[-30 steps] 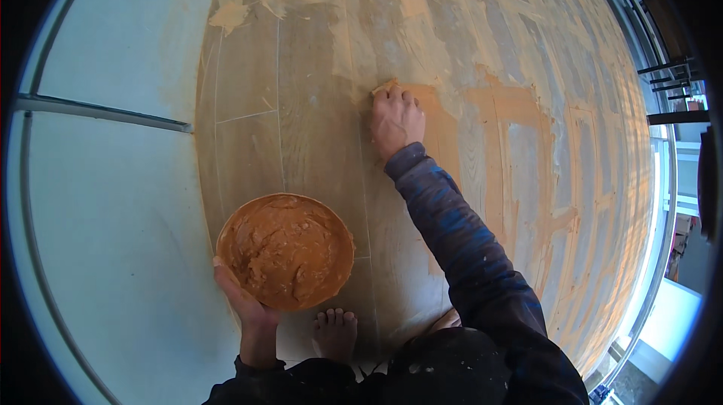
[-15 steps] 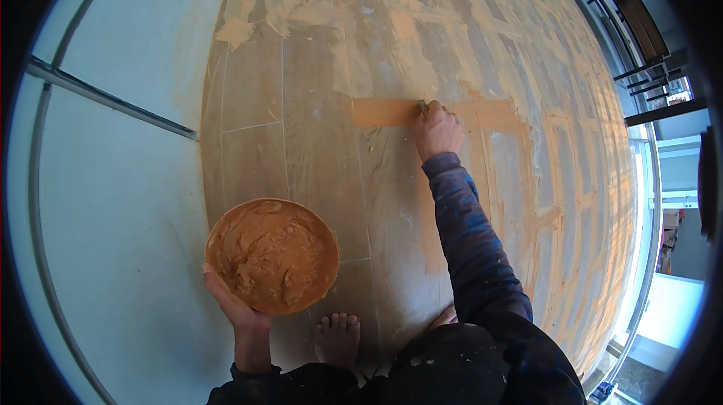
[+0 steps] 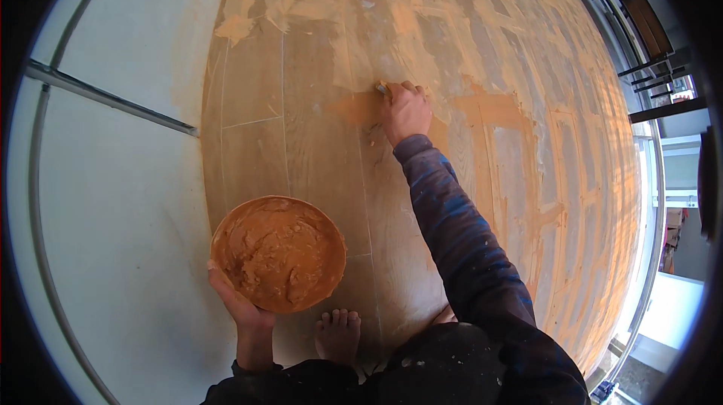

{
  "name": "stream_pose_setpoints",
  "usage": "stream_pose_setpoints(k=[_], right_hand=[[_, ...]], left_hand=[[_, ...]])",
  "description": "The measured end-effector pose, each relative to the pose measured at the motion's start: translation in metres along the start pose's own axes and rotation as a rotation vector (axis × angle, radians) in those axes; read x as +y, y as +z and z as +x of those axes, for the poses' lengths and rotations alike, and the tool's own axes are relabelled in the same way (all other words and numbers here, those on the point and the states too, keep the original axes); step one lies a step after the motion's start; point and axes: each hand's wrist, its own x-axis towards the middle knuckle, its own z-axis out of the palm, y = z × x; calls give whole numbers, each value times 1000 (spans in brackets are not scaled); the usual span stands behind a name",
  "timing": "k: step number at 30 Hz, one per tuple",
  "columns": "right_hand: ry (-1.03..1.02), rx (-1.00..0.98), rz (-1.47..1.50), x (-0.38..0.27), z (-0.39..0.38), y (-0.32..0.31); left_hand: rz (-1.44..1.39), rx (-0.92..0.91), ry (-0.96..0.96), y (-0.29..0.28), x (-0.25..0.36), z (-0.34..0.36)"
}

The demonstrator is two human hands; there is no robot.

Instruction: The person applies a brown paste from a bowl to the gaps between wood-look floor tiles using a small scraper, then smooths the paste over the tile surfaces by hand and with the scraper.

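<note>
My left hand grips the rim and side of a round bowl, which it holds up above the floor at the lower left. Thick orange-brown paste, lumpy on top, fills much of the bowl. Farther out, my right hand is closed around a small scraper; only a bit of it shows past the fingers. It is at a smear of orange paste on the wood-look tiled floor. Another fresh orange band lies to the right of this hand.
Pale dried paste stripes cover the far and right floor. A white wall with a metal strip runs along the left. My bare foot is below the bowl. A brown bench-like piece stands at the far right.
My right hand has moved left along the orange band with the scraper, and the paste there looks thinner and spread. The bowl in my left hand has shifted slightly right.
</note>
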Motion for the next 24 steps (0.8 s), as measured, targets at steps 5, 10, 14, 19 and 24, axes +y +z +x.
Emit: stream_pose_setpoints(k=[5, 10, 14, 19, 24], right_hand=[[-343, -97, -74, -34, -55, 44], [-169, -256, 176, -40, -48, 3], [-194, -38, -99, 46, 1, -13], [-197, -173, -177, 0, -52, 3], [-213, -239, 98, 19, 13, 7]], left_hand=[[98, 75, 2, 7, -6, 8], [30, 2, 61, -2, 9, 6], [-9, 19, 0, 5, -4, 6], [35, 56, 28, -6, -3, 7], [54, 50, 31, -6, -4, 6]])
